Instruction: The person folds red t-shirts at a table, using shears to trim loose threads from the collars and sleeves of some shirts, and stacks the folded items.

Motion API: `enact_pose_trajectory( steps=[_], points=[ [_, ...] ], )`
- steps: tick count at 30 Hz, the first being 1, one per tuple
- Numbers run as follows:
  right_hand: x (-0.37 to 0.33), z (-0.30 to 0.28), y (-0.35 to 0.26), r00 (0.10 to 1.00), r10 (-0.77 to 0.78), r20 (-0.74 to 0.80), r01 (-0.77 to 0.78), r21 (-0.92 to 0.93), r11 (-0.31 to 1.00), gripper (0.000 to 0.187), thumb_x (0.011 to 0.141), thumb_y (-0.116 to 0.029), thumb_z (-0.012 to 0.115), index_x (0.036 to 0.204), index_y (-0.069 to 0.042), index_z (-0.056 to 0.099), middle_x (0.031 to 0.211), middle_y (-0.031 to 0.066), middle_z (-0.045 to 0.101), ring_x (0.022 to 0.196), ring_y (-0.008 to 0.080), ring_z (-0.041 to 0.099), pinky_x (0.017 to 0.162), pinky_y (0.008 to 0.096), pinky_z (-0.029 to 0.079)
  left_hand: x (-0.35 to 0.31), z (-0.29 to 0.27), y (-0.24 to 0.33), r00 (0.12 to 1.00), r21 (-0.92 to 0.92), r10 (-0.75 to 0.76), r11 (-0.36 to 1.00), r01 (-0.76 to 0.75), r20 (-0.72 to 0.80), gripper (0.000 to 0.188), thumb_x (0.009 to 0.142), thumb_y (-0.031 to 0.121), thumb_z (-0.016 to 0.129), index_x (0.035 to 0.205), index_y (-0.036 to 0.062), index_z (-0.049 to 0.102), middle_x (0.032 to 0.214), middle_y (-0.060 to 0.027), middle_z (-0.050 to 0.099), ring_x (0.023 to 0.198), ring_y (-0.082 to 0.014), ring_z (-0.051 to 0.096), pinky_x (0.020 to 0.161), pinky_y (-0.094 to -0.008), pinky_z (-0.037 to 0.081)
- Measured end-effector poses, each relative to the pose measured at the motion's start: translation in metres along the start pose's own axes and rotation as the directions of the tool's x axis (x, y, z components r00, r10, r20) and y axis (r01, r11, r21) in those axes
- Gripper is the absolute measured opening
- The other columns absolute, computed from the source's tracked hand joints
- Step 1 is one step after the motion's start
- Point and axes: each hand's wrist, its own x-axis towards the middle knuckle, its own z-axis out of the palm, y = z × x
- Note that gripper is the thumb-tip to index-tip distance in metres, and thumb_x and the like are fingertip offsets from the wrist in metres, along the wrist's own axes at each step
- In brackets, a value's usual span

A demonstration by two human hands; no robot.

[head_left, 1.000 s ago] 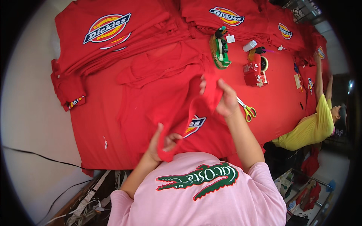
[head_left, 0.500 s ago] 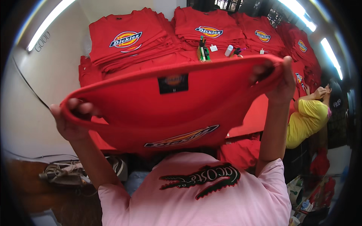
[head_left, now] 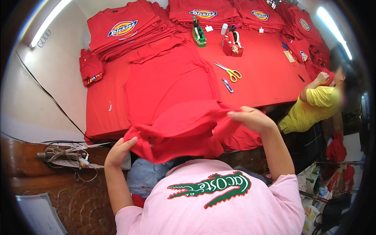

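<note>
A red T-shirt (head_left: 178, 135) hangs gathered between my two hands, in front of my chest and over the near edge of the table. Its printed front and neck label are out of sight in the folds. My left hand (head_left: 119, 150) pinches one end of it, thumb on top. On the other side my right hand (head_left: 254, 119) grips the cloth between thumb and fingers. Just beyond lies another red garment (head_left: 172, 74), spread flat on the red-covered table (head_left: 262, 84).
Yellow-handled scissors (head_left: 230, 73) and thread snips (head_left: 227, 85) lie mid-table. Behind them stand a green tape dispenser (head_left: 199, 36), a red one (head_left: 232, 47) and stacked red shirts (head_left: 129, 29). A person in yellow (head_left: 313, 109) works at right. Coiled cord (head_left: 66, 153) sits at left.
The shirt, earlier stretched wide with its collar and print showing, has come down and bunched up. My hands are lower and closer together. More of the tabletop shows.
</note>
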Motion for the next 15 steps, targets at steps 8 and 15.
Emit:
enact_pose_trajectory(
  steps=[8,15],
  points=[
    [0.002,-0.003,0.012,0.977,-0.078,-0.199,0.117,0.192,0.974,0.041,0.105,-0.027,0.058,0.123,0.009,0.065,0.112,0.0169,0.075,0.105,0.0264,0.071,0.1,0.0381,0.051,0.018,0.02,0.035,0.96,-0.084,0.171,0.984,-0.156,0.22,0.06,0.108,0.04,0.046,0.122,-0.0166,0.064,0.119,-0.0283,0.072,0.112,-0.0416,0.071,0.108,-0.0464,0.048],
    [0.045,-0.053,-0.027,0.899,-0.418,-0.132,0.435,0.383,0.814,0.054,0.11,-0.031,0.039,0.109,0.015,0.067,0.102,0.0289,0.073,0.097,0.0411,0.072,0.096,0.0489,0.055,0.089,-0.042,0.048,0.629,-0.648,0.647,0.708,-0.283,0.432,0.072,0.11,0.05,0.033,0.123,-0.0132,0.065,0.112,-0.0345,0.071,0.111,-0.0504,0.067,0.109,-0.0594,0.044]
  ],
)
